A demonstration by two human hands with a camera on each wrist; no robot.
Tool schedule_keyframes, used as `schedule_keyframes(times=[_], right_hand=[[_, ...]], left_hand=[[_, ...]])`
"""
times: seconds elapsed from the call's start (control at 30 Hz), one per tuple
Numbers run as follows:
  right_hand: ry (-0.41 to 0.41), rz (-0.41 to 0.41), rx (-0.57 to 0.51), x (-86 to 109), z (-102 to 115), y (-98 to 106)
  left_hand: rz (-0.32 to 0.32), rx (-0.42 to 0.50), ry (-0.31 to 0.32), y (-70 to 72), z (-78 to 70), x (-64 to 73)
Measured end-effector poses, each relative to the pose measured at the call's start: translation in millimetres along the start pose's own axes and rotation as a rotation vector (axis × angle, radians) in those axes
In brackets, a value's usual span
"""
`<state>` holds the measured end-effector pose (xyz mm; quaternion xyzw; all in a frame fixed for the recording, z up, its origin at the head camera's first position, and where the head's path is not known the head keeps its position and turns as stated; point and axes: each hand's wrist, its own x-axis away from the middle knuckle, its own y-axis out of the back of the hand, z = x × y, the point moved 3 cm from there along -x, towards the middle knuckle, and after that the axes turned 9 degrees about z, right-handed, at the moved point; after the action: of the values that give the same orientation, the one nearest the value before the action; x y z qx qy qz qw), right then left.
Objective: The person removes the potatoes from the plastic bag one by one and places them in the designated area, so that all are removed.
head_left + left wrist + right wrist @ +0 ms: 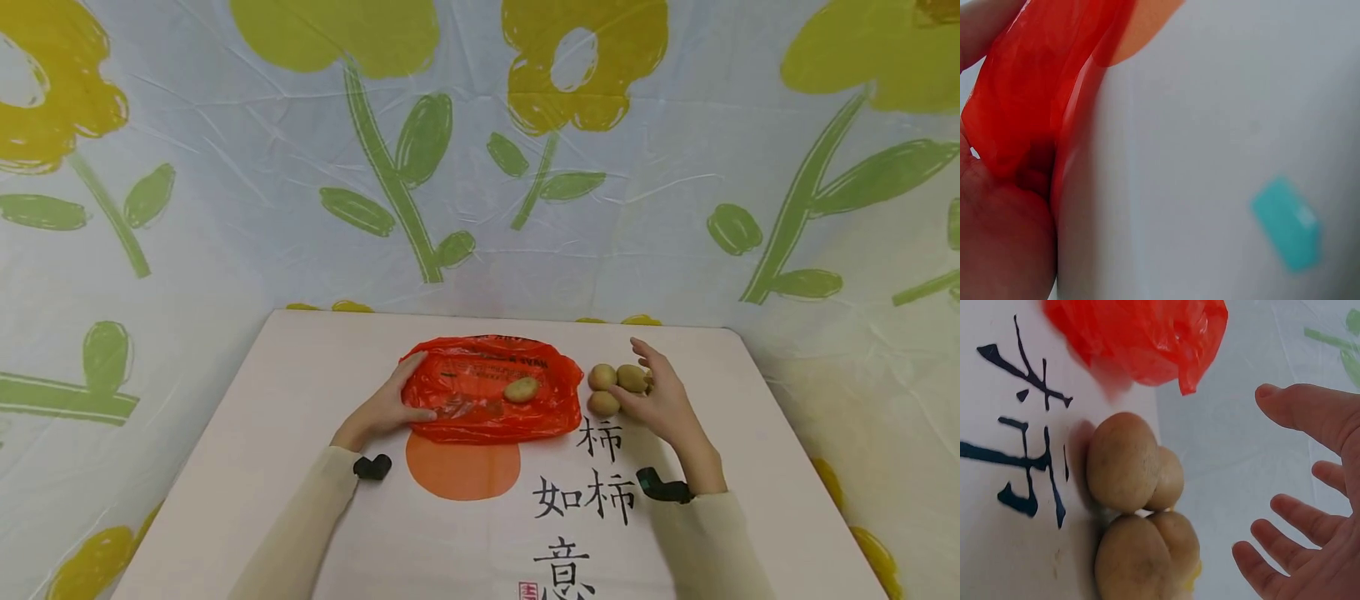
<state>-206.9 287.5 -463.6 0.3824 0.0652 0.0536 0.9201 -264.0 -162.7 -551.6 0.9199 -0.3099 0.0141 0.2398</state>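
A red plastic bag (457,379) with dark print lies spread on the table, one potato (521,390) resting on it. My left hand (384,407) holds the bag's left side; in the left wrist view, red film (1029,87) runs between the thumb and the fingers. Right of the bag sits a cluster of several potatoes, among them a front one (604,404) and a back one (603,377). Over the cluster's right side is my right hand (669,407), fingers spread and holding nothing. The right wrist view shows it apart from the potatoes (1122,462).
A pale table cover (300,375) carries an orange disc (463,468) and black brush characters (585,496). Behind the table hangs a flower-patterned cloth (480,192). Each wrist wears a dark strap, like the right one (663,486). A blurred teal shape (1288,225) shows in the left wrist view.
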Motion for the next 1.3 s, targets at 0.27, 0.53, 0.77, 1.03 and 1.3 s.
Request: schedule_keyframes(times=[0.27, 0.53, 0.77, 1.03, 1.3], right_hand=[[0.025, 0.034, -0.022, -8.8, 11, -16], [0.094, 0.097, -0.128, -17.7, 33, -38], [0.151, 0.161, -0.179, -29.4, 58, -59], [0.187, 0.192, -0.184, -40.5, 77, -68], [0.233, 0.220, -0.183, -59.8, 99, -68]], left_hand=[[0.001, 0.011, 0.015, -0.2, 0.5, 0.7], [-0.001, 0.013, 0.020, 0.5, 0.7, 1.2], [-0.005, 0.030, 0.021, 0.0, 0.9, 1.5], [-0.009, 0.026, -0.005, 0.7, -1.3, 0.3], [-0.004, 0.041, 0.007, 3.0, -0.6, -1.4]])
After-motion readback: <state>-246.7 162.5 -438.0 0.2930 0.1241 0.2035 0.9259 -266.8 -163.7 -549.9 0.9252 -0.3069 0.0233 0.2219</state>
